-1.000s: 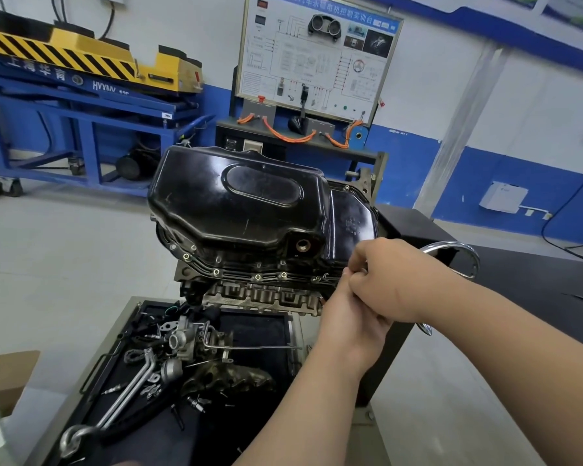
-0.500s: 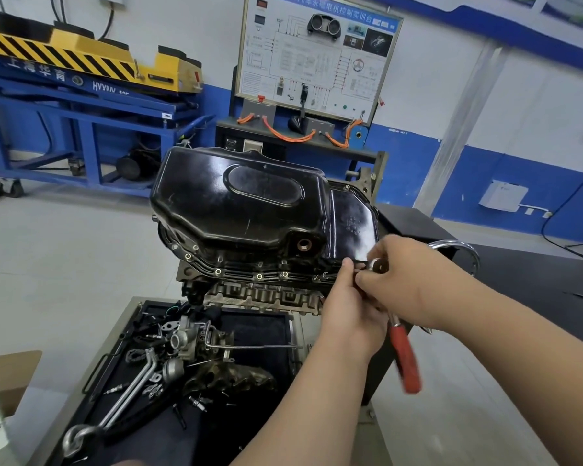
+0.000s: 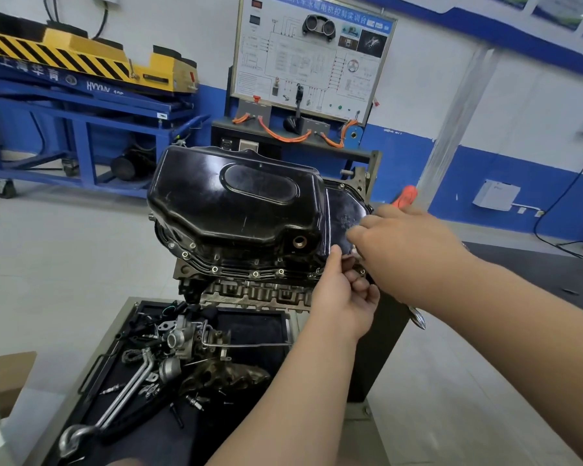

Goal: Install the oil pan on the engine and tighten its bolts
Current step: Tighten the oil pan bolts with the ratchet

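Far L, bkgd: blue lift stand w/ a yellow-black striped deck. Lower L: corner of a cardboard box, then a black-lined tray below the engine, holding loose parts, incl. a bent metal pipe toward its L edge and a cast housing near its far edge. Centre: black oil pan sits atop the engine, flange down on the block, bolts seated along the near edge, drain hole facing the camera. Behind it, a wiring training board. R: left hand at the flange's near R corner, thumb up against the pan edge, fingers curled, pinching a dark stub; can't tell what it is. Right hand just above, touching it, closed round a ratchet; only the red handle end shows past the hand, blurred.
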A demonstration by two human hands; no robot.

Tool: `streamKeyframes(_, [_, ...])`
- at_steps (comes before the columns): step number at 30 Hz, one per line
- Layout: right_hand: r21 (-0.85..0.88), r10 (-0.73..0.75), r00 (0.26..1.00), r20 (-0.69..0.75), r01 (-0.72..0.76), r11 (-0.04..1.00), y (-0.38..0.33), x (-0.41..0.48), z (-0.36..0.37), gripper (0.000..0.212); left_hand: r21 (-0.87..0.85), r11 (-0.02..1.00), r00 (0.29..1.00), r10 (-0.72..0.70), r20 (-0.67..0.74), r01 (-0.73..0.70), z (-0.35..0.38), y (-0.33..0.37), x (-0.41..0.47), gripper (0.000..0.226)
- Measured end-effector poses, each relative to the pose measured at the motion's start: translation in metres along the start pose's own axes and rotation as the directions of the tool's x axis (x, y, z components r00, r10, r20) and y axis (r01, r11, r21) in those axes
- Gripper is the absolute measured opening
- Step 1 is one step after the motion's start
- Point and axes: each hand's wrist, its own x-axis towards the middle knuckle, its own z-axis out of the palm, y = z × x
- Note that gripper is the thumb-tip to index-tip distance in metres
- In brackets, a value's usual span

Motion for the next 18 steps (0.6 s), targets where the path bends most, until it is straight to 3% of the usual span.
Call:
streamKeyframes(2, [0.012,0.034,0.999,-0.002,-0.034,0.999,-0.003,0.002,-0.002,0.015,0.023,1.000,0.999,-0.004,0.032,0.003,0.000,0.005,-0.002,0.036])
streamKeyframes(5, [0.042,0.132,0.989,0.068,-0.135,0.990,-0.015,0.000,0.003,0.043,0.096,0.994,0.991,0.034,0.131,-0.047,-0.008,0.006,0.002,0.044])
streamKeyframes(10, [0.184,0.277,0.960,0.042,-0.280,0.942,-0.030,-0.006,0.008,0.052,0.173,0.983,0.987,0.037,0.156,-0.065,-0.019,0.002,-0.004,0.046])
streamKeyframes(13, [0.191,0.224,0.972,0.070,-0.234,0.953,-0.018,-0.006,0.006,0.045,0.053,0.998,0.985,0.025,0.170,-0.035,-0.018,0.001,-0.006,0.043])
streamKeyframes(16, [0.062,0.048,0.999,0.016,-0.049,0.997,-0.006,-0.008,0.004,0.013,0.007,1.000,0.995,0.005,0.104,-0.006,-0.010,-0.002,-0.006,0.040])
streamKeyframes(18, [-0.024,-0.056,0.998,-0.043,0.055,0.998,-0.001,-0.011,0.004,0.017,0.036,0.999,0.998,-0.005,0.062,0.003,-0.008,-0.004,-0.007,0.042])
